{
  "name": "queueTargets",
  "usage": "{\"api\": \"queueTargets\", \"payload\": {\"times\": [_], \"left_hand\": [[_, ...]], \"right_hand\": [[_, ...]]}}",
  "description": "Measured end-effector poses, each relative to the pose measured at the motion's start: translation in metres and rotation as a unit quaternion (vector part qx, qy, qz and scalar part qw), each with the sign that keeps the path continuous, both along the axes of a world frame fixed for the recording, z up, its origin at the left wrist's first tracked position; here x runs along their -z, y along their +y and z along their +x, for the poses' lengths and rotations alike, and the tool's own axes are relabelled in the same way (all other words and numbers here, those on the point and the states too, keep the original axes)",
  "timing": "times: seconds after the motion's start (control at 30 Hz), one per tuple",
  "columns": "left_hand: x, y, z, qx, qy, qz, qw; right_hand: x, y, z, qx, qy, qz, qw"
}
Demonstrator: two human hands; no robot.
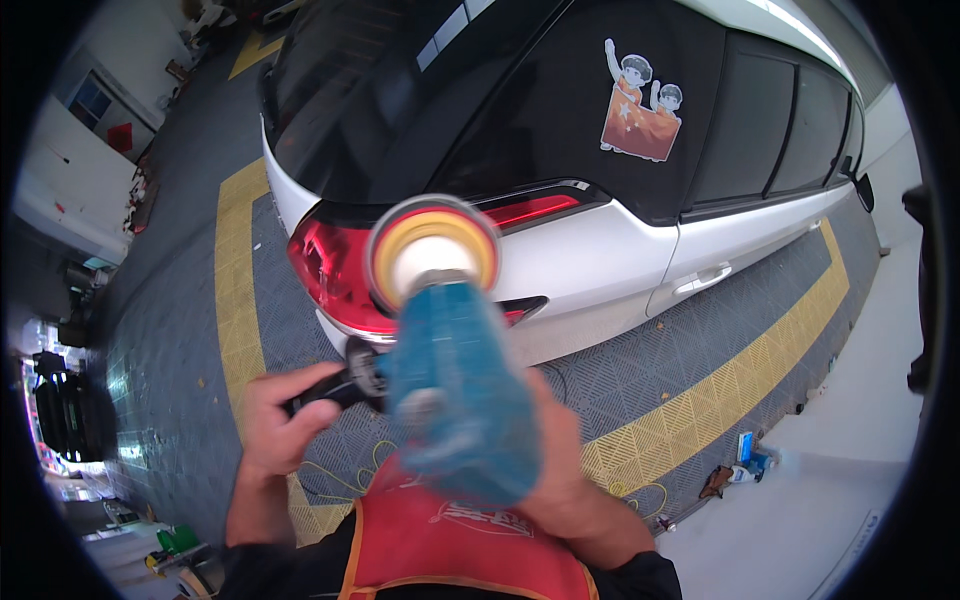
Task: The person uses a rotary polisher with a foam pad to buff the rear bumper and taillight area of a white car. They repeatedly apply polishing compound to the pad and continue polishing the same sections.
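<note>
My left hand is closed around the black side handle of a teal power polisher. On the polisher's other side, my right hand grips its body, partly hidden behind the housing. The round pad, with yellow and red rings and a white centre, looks blurred in front of the red tail light of a white car. Whether the pad touches the lamp, I cannot tell. Above the lamp are dark glass and a sticker of two cartoon figures holding a red flag.
Yellow bands cross the grey tile floor. A thin yellow cord lies near my body. Bottles and a cloth stand by the white wall at right. A dark car is at far left.
</note>
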State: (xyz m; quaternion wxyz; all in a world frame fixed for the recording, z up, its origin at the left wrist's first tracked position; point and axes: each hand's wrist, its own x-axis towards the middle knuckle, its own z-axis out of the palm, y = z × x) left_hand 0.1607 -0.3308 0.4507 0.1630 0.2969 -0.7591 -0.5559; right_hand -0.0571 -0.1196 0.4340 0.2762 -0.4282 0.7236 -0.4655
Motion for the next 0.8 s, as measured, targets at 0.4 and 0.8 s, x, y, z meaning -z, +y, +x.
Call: {"api": "queueTargets", "payload": {"times": [0.4,0.8], "left_hand": [[0.033,0.036,0.006,-0.060,0.043,-0.012,0.997],[-0.012,0.094,-0.105,0.026,0.021,-0.098,0.995]], "right_hand": [[0.010,0.015,-0.013,-0.001,0.110,0.006,0.994],[0.059,0.081,-0.087,0.060,-0.045,-0.077,0.994]]}}
